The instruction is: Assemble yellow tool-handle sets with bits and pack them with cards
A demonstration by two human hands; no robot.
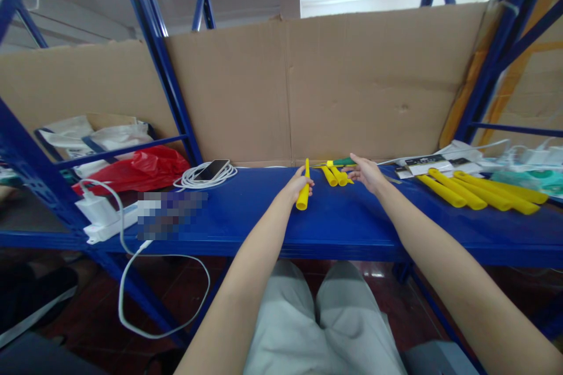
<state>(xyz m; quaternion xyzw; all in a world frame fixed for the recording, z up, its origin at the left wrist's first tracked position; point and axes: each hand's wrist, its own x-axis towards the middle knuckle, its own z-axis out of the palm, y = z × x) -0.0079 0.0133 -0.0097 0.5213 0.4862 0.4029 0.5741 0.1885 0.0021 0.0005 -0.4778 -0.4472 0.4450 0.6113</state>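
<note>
My left hand (301, 185) is wrapped round a yellow tube (303, 196) with a narrow upper end, held upright above the blue shelf (246, 205). To its right, my right hand (361, 172) is at the green handle (343, 162) of a tool whose thin metal shaft points left. Its fingers look partly spread near the handle's end; whether they grip it is unclear. Several small yellow pieces (335, 176) lie on the shelf between my hands, under the tool.
Several yellow tubes (446, 188) lie at the right beside white packets (423, 165). Toward the left are a phone (213, 170) on a coiled white cable, a red bag (136, 169) and a white power strip (113, 224). Cardboard (352, 88) stands behind.
</note>
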